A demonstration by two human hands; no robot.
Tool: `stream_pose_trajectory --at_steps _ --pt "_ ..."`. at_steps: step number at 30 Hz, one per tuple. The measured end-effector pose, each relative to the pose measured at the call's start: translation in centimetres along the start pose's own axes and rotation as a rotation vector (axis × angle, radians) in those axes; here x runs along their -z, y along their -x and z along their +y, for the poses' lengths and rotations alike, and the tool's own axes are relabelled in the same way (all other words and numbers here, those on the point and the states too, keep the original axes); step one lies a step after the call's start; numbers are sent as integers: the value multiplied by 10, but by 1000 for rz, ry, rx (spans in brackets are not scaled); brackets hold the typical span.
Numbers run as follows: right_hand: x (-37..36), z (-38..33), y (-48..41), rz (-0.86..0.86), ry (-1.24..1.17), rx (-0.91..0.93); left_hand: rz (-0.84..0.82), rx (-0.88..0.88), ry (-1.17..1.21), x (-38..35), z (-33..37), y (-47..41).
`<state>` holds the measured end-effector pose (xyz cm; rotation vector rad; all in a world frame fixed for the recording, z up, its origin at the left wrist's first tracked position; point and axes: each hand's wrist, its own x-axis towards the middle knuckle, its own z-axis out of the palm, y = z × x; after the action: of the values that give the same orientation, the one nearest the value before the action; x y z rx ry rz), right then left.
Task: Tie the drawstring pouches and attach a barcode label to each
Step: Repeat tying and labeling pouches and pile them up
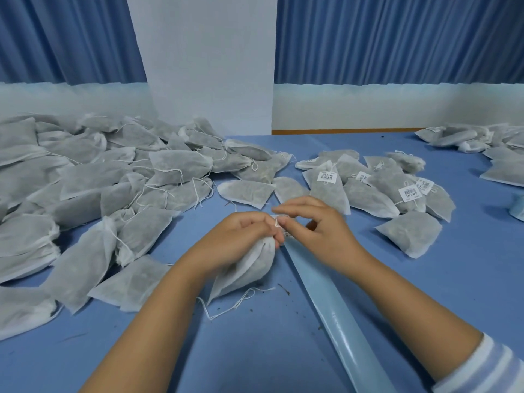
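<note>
Pile point(85, 180) of untied ones lies left. Left hand point(241, 236) clamps pouch point(249, 270) neck, mid counter point(255, 350); right hand point(317, 228) pinches its cord point(276, 222) just beside. Pouch prob. light, soft, limp w/ loose fill: hold at gathered neck, not body.

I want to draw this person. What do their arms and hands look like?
The left hand and right hand are bare: no gloves, rings or watch. The right arm wears a sleeve with white and pale blue stripes, sitting high up the arm. The left arm shows no sleeve in the picture.
</note>
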<state>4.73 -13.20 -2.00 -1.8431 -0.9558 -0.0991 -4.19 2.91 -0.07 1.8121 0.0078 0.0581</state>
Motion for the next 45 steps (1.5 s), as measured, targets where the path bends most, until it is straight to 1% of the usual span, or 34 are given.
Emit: stream_pose_trajectory --at_steps 2,4,5,7,9,13,18,28,33,35,37,39,43,45 --pt "0 -1 -1 39 -31 -68 22 6 61 0 0 -1" --pt "3 -4 -2 88 -119 -86 56 30 100 2 -1 -2" --pt "5 -5 -2 77 -166 -88 71 40 115 3 -1 -3" --pt "6 -7 -1 -6 -204 -90 84 50 124 4 -1 -3" --pt "2 -8 0 -57 -184 -88 77 51 112 4 -1 -3" --pt "-2 -7 2 -38 -223 -88 81 47 96 3 -2 -4" --pt "-3 -7 3 -32 -182 -66 79 38 92 2 -1 -4" --pt "-4 -8 5 -81 -173 -61 114 46 23 2 -2 -5" --pt "-4 -11 5 -69 -111 -53 168 -29 34 1 -3 -5" --pt "-3 -11 5 -55 -93 -23 220 -70 3 -1 -5 -6" --pt "-2 -10 6 -36 -97 -9 259 -85 -80 -2 -7 -8" --pt "-3 -9 6 -27 -129 -25 273 -92 -142 -2 -8 -9" --pt "-7 -11 7 -14 -254 -26 275 -111 -186 -2 -8 -10" --pt "-6 -10 6 -14 -267 -32 285 -107 -203 -1 -8 -9"
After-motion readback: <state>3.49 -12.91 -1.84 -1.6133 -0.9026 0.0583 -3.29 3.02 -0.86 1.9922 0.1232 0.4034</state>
